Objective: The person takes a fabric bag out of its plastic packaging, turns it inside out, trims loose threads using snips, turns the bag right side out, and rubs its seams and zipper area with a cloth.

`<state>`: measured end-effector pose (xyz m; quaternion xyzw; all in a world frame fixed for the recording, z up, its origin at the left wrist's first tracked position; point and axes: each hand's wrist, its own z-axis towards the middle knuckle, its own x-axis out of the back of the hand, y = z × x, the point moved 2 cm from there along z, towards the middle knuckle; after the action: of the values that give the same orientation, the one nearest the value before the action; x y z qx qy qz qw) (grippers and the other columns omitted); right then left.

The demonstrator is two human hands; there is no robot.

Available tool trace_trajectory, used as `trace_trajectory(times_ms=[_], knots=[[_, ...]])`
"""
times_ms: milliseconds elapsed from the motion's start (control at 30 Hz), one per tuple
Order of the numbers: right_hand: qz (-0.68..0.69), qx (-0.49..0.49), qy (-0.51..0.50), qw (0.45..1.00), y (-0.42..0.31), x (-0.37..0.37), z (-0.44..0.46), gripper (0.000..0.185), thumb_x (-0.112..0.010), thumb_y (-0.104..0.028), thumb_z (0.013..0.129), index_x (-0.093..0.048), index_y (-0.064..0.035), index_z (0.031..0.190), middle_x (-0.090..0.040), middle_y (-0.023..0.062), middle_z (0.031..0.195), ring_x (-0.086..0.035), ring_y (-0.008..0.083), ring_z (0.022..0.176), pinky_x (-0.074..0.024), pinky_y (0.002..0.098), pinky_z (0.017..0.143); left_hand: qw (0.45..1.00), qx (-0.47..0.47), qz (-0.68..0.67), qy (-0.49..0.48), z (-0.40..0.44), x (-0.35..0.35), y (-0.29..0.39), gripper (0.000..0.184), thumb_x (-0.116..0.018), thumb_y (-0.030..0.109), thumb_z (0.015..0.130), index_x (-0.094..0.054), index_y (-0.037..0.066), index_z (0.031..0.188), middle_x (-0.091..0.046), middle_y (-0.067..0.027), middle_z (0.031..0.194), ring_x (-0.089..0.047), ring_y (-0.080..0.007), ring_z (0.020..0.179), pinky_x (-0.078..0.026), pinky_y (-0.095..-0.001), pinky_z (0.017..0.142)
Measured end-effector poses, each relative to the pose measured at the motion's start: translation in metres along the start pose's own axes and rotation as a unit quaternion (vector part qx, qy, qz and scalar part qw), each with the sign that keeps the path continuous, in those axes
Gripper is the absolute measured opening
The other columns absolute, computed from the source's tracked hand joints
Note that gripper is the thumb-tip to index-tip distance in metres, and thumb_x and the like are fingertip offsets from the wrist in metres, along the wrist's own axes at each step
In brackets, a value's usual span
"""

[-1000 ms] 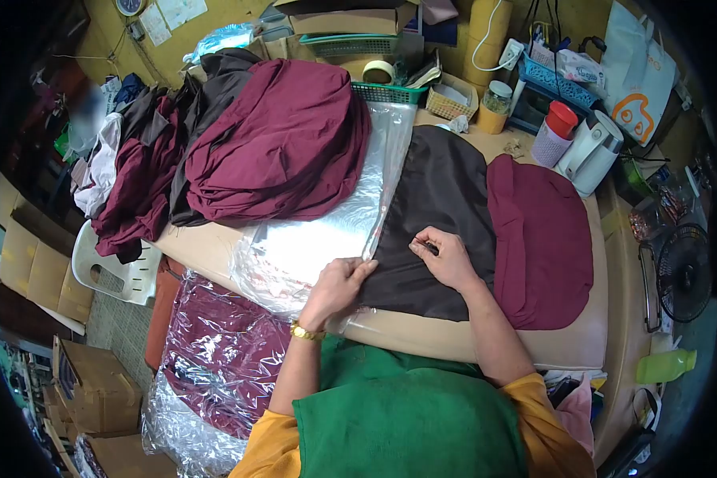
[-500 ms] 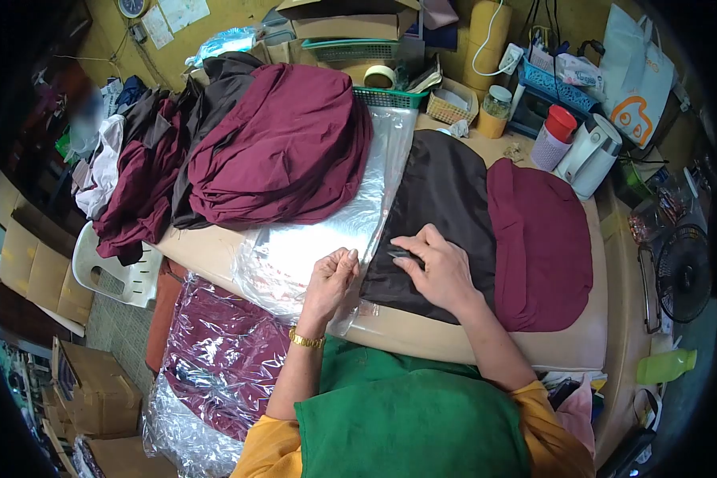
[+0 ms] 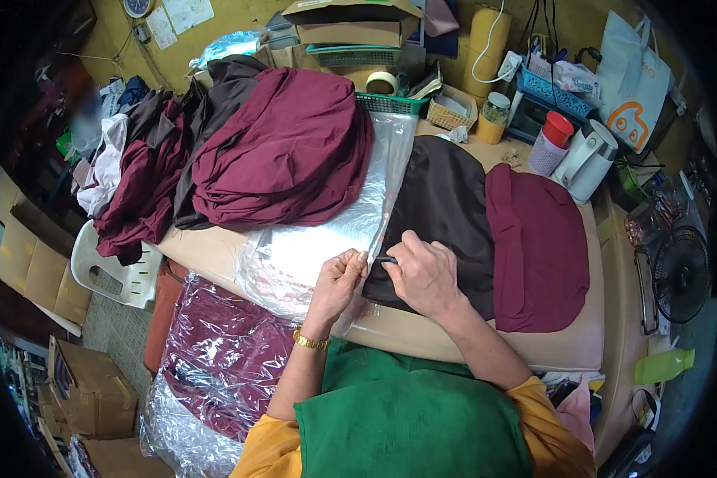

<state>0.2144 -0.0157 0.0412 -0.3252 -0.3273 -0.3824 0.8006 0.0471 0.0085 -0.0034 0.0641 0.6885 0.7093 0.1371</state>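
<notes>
Over the lower left edge of the black fabric [image 3: 442, 187], my right hand [image 3: 425, 271] pinches a small dark tool [image 3: 385, 259] whose tip points left. My left hand [image 3: 339, 279] is closed at the fingertips, close to that tip; whatever it pinches is too small to make out. Clear plastic sheets [image 3: 295, 259] lie under and left of my left hand. To the right of the black fabric, a folded maroon piece [image 3: 540, 251] lies against it. A large maroon fabric pile [image 3: 287, 151] rests on the plastic's far left part.
More crumpled garments [image 3: 147, 159] hang at the table's left end, above a white plastic chair [image 3: 115, 267]. Plastic-wrapped maroon fabric [image 3: 223, 342] is below the front edge. Along the back stand a green basket [image 3: 390, 103], a jar [image 3: 494, 115], a red cup [image 3: 558, 129] and a kettle [image 3: 585, 163].
My left hand has lifted off the fabric edge and its fingers have closed. My right hand has moved left, bringing the dark tool to my left fingertips.
</notes>
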Motion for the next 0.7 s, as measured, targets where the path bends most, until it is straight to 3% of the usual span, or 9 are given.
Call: trace_trajectory(times_ms=[200,667,700], knots=[[0.01,-0.066,-0.016,0.998,0.002,0.001,0.001,0.02,-0.076,-0.013,0.073,-0.062,-0.006,0.085,-0.055,0.0082,0.087,-0.064,0.0255,0.071,-0.0472,0.0392,0.064,1.0,-0.012,0.011,-0.007,-0.001,0.0,0.001,0.039,-0.054,0.033,0.102,-0.055,0.01,0.071,-0.038,0.0103,0.061,-0.028,-0.0014,0.055,-0.021,-0.0211,0.048],[0.004,-0.037,0.036,0.999,0.001,-0.003,0.006,0.018,-0.078,-0.012,0.072,-0.063,-0.007,0.081,-0.054,0.0068,0.081,-0.062,0.0264,0.066,-0.047,0.0388,0.059,1.0,-0.009,0.002,-0.019,-0.003,-0.001,0.003,0.04,-0.052,0.032,0.103,-0.054,0.01,0.07,-0.035,0.0107,0.059,-0.028,-0.0019,0.054,-0.02,-0.0217,0.049],[0.016,-0.054,0.028,0.998,0.003,-0.003,0.006,0.018,-0.077,-0.012,0.073,-0.063,-0.0067,0.084,-0.055,0.0078,0.082,-0.062,0.0277,0.068,-0.0479,0.0402,0.06,1.0,-0.013,-0.018,-0.007,-0.004,0.005,0.0,0.034,-0.054,0.029,0.102,-0.056,0.008,0.075,-0.041,0.0088,0.062,-0.032,-0.0026,0.056,-0.025,-0.0216,0.051]])
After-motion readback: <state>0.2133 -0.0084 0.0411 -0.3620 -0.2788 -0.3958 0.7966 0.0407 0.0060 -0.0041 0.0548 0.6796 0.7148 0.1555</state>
